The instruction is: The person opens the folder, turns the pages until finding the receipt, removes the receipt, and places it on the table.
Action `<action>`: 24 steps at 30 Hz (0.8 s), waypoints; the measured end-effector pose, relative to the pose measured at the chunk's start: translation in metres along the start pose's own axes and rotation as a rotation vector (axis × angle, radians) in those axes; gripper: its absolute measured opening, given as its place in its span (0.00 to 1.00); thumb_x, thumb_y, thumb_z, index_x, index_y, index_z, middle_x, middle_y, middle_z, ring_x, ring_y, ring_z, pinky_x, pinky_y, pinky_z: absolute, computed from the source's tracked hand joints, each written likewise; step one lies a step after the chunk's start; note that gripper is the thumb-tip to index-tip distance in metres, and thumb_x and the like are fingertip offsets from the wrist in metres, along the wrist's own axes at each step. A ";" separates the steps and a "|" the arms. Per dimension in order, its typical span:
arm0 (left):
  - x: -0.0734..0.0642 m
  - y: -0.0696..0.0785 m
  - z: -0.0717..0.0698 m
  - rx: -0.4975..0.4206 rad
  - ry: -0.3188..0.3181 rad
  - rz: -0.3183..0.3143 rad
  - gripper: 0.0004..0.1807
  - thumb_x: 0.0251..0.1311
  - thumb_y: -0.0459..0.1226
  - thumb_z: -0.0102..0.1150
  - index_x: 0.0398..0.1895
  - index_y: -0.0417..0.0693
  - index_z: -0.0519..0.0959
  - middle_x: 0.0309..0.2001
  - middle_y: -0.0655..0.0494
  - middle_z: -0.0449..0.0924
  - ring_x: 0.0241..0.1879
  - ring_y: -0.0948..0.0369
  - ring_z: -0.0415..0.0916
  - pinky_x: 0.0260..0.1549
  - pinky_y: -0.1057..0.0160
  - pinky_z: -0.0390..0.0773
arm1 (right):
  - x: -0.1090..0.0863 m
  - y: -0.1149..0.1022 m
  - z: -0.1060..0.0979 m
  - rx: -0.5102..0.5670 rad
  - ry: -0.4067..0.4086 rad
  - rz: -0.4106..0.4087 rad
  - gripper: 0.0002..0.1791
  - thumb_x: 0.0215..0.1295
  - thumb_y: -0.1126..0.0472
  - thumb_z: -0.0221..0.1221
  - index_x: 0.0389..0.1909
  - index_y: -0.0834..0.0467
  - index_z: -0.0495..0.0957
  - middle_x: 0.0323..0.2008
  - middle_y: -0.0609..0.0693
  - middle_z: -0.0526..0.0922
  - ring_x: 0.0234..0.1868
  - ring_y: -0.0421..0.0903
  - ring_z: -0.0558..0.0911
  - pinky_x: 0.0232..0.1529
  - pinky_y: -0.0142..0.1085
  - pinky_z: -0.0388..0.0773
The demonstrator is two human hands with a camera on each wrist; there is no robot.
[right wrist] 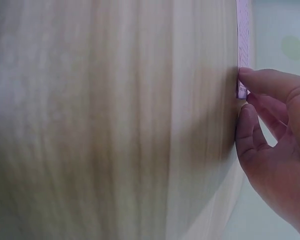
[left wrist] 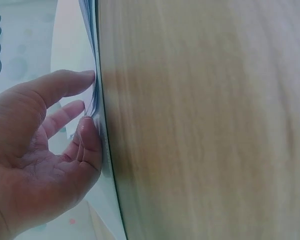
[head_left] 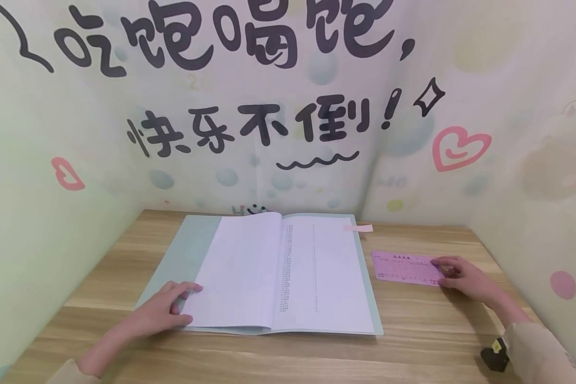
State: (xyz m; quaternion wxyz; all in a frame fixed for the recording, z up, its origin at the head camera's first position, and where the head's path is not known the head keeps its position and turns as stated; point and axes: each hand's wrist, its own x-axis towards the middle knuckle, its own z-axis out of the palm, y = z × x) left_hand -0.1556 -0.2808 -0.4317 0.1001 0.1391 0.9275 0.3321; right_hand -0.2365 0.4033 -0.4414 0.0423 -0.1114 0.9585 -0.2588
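An open pale blue-green folder (head_left: pixel 176 250) lies flat on the table, with a blank white left page (head_left: pixel 245 266) and a right page (head_left: pixel 336 277) printed in columns of small text. My left hand (head_left: pixel 160 309) rests at the lower left of the blank page, fingertips and thumb touching it; the left wrist view shows them at the edge of the sheets (left wrist: pixel 92 95). To the folder's right lies a pink printed slip (head_left: pixel 403 268). My right hand (head_left: pixel 468 280) touches the slip's right end, thumb on its lower corner and forefinger near the upper one.
A small pink paper tab (head_left: pixel 362 228) sticks out from the folder's upper right edge. The wooden table (head_left: pixel 427 341) backs onto a printed wall sheet (head_left: pixel 259 181), with side panels left and right. A small black object (head_left: pixel 495 356) is beside the right sleeve.
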 end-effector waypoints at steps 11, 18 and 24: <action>0.005 -0.003 -0.001 0.082 0.058 0.098 0.25 0.48 0.40 0.73 0.50 0.49 0.76 0.41 0.52 0.71 0.28 0.71 0.62 0.27 0.71 0.67 | 0.002 0.002 -0.001 0.026 0.028 0.011 0.26 0.63 0.61 0.64 0.61 0.66 0.73 0.58 0.72 0.74 0.50 0.59 0.81 0.40 0.30 0.73; 0.006 -0.001 -0.002 0.115 0.073 0.105 0.24 0.44 0.39 0.76 0.46 0.49 0.78 0.39 0.55 0.72 0.28 0.70 0.62 0.27 0.70 0.65 | 0.003 -0.028 -0.009 0.033 0.146 0.008 0.23 0.67 0.62 0.60 0.62 0.61 0.74 0.59 0.70 0.74 0.52 0.64 0.79 0.37 0.35 0.75; 0.007 0.000 0.001 0.140 0.093 0.100 0.23 0.44 0.38 0.76 0.45 0.48 0.78 0.38 0.57 0.72 0.27 0.71 0.61 0.27 0.70 0.66 | 0.001 -0.060 -0.016 0.009 0.175 -0.069 0.21 0.68 0.58 0.61 0.60 0.59 0.75 0.57 0.66 0.78 0.50 0.61 0.82 0.39 0.33 0.78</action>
